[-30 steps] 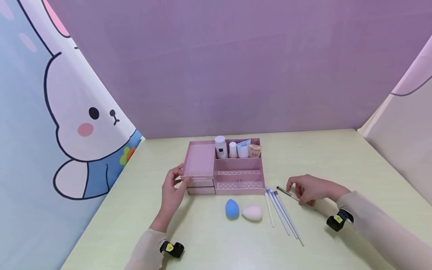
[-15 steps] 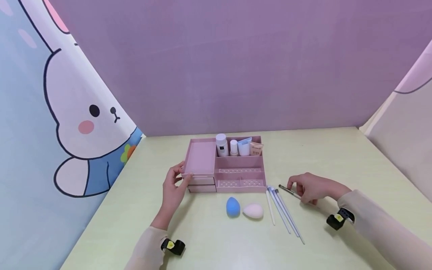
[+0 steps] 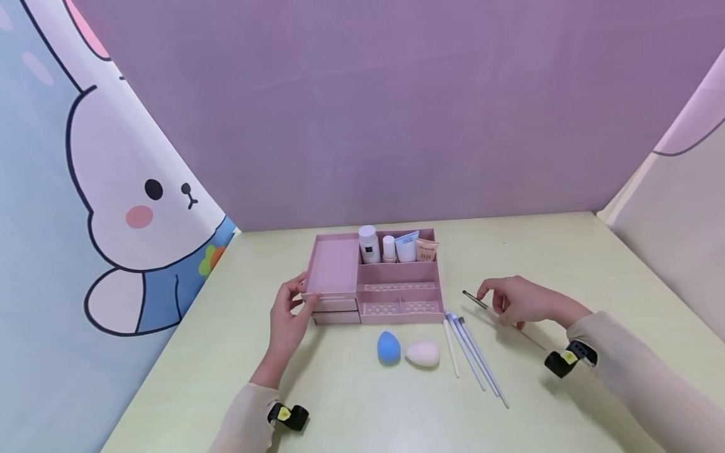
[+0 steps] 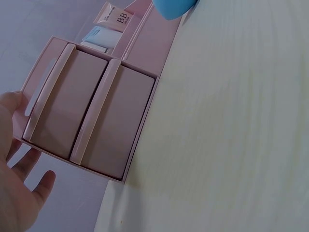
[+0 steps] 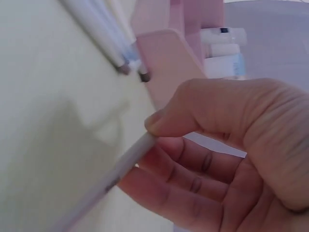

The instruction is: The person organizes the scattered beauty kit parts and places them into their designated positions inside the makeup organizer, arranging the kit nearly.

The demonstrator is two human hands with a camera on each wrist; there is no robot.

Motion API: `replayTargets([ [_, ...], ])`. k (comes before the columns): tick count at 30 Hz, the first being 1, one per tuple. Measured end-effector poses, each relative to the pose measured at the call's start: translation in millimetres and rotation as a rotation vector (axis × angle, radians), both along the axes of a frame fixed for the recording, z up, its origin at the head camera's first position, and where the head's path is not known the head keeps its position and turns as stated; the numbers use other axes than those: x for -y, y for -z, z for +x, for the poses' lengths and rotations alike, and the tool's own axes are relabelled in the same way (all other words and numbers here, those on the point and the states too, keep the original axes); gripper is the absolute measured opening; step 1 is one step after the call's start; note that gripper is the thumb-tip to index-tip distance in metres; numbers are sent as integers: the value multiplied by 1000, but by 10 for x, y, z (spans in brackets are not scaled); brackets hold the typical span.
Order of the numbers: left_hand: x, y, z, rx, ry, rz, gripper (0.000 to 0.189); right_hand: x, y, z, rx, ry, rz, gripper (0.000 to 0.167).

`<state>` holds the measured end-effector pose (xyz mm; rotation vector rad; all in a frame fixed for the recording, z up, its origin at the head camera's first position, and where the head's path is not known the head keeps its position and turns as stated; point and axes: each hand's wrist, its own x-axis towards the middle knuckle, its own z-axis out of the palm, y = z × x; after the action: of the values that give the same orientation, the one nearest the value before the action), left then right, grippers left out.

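Note:
My left hand [image 3: 289, 322] holds the front left corner of a pink makeup organizer [image 3: 333, 263], its thumb on the top front edge and its fingers along the side. Two shut drawers [image 4: 111, 123] show in the left wrist view. Right of the organizer, my right hand [image 3: 523, 301] pinches a thin makeup brush [image 3: 474, 299] between thumb and fingers. The brush's pale handle [image 5: 104, 187] slants out of the grip in the right wrist view. Its shadow lies apart from it on the table. Several other brushes [image 3: 478, 358] lie left of this hand.
A blue makeup sponge [image 3: 388, 348] and a pale pink sponge [image 3: 423, 354] sit before the organizer. A white bottle [image 3: 370, 245], a smaller bottle [image 3: 389, 250], a blue-white tube [image 3: 406, 247] and a BB cream tube [image 3: 426, 250] stand in its back compartment. A purple backdrop [image 3: 362, 126] rises behind the table.
My right hand has risen with the brush, which lay at the table before and is now lifted off it. My left hand keeps its hold on the organizer.

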<state>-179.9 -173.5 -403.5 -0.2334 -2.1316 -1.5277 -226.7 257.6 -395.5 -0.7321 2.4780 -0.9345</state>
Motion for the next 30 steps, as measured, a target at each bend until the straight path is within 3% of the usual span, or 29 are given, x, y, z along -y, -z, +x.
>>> replayTargets([
  [8,-10,8,11,-6,-4,5,21,99,-190,-59,-22,17,-97,45],
  [17,-7,-6,-8,-9,-2,-2,21,448,-415,-137,-8,42,-209,48],
  [24,128,310,-209,-6,-7,16,22,748,-455,-237,62,71,-287,51],
  [30,128,309,-209,-32,8,25,22,1023,-469,-342,100,57,-388,51],
])
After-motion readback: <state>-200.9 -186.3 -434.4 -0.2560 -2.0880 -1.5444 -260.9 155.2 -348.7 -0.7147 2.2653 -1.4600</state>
